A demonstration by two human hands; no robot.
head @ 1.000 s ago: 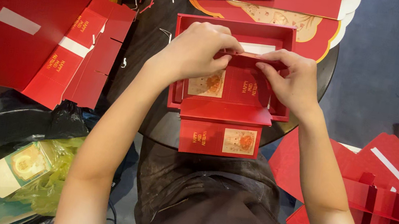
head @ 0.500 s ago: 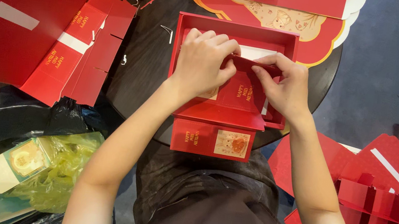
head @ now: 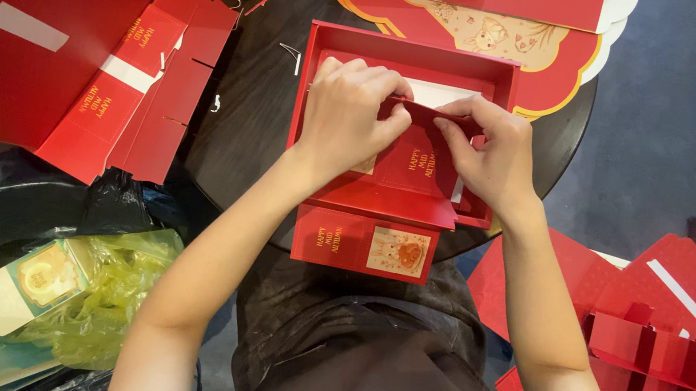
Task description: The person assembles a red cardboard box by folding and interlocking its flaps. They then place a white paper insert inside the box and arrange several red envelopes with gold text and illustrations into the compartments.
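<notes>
An open red gift box (head: 403, 49) lies on a dark round table (head: 242, 119) in front of me, its front flap hanging over the near edge. Inside it sits a folded red card insert (head: 414, 155) with gold lettering. My left hand (head: 348, 110) presses on the insert's left side and pinches its upper flap. From the other side, my right hand (head: 488, 151) grips the same flap's right end with fingertips. The two hands meet over the middle of the box.
Flat red box blanks (head: 137, 96) lie left of the box, over a large red sheet (head: 29, 28). More red boxes and a scalloped card (head: 494, 36) lie behind. Red divider pieces (head: 658, 362) sit low right. Black and yellow-green plastic bags (head: 76, 285) lie low left.
Both hands have shifted slightly toward each other on the insert, and the flap between them has been folded further down. The box has not moved.
</notes>
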